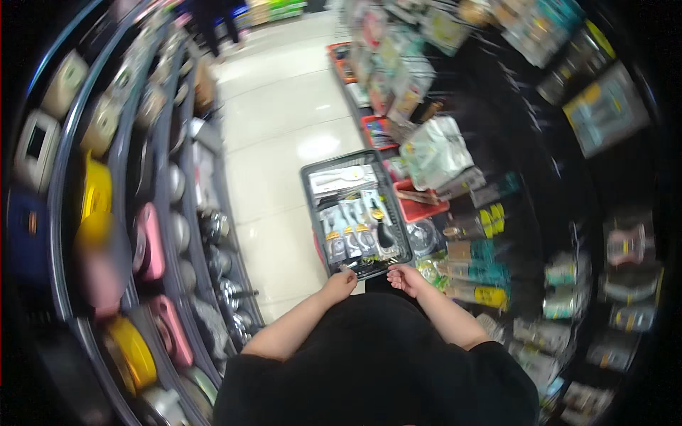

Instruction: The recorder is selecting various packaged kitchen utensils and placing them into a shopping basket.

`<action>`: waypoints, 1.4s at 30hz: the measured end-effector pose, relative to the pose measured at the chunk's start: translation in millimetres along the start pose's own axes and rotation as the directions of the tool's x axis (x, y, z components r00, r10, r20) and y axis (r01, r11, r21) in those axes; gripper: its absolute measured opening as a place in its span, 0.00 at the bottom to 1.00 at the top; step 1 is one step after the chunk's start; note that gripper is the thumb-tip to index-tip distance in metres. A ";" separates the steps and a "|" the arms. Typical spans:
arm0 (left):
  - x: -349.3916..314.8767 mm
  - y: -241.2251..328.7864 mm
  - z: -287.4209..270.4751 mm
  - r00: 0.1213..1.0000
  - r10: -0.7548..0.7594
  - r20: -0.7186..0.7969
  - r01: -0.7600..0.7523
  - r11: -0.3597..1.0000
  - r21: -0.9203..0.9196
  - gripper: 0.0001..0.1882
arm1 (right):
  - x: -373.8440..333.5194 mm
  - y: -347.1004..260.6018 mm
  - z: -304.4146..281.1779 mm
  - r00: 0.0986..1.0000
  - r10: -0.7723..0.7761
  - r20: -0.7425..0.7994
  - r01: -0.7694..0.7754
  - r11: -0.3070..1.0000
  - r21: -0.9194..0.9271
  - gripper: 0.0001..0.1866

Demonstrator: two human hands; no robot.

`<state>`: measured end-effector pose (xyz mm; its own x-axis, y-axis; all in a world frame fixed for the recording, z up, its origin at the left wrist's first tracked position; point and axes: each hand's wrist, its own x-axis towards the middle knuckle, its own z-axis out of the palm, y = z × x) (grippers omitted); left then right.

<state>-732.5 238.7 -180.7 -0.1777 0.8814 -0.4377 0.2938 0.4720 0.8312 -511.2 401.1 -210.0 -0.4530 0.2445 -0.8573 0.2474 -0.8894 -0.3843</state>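
shop aisle [266, 174], stocked shelves [61, 199], hanging packages [607, 110], basket [341, 162]

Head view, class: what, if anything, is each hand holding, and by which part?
It cannot be told: the left hand and right hand are at the near edge of the grey basket, but whether either grips it is unclear.

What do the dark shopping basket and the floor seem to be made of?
The shopping basket looks like matt plastic, judging by its thick moulded rim. The floor is probably polished ceramic or stone tile: pale, with joint lines and bright reflections.
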 end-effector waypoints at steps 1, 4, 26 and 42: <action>4.3 0.7 5.2 0.998 0.034 0.045 -0.036 0.998 0.051 0.12 | -8.6 8.3 -9.7 1.000 -0.030 -0.005 0.030 0.998 0.049 0.13; 23.2 11.5 31.3 0.965 0.046 0.259 -0.045 0.999 -0.011 0.12 | -35.9 42.4 -27.0 0.995 -0.058 -0.087 0.072 0.984 0.163 0.13; -114.7 401.5 335.3 0.133 0.807 0.575 -0.648 0.510 -0.566 0.08 | -336.0 235.6 -227.5 0.687 -0.679 -0.257 0.718 0.689 0.098 0.17; -105.9 618.5 587.8 0.404 0.734 0.545 -0.791 0.580 -0.194 0.21 | -542.8 296.4 -301.8 0.388 -0.917 -0.093 0.915 0.395 -0.078 0.16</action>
<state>20.1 448.5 178.2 0.6561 0.7134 0.2464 0.1285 -0.4273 0.8949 66.5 121.3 38.1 -0.3228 0.9464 -0.0117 -0.2500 -0.0972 -0.9633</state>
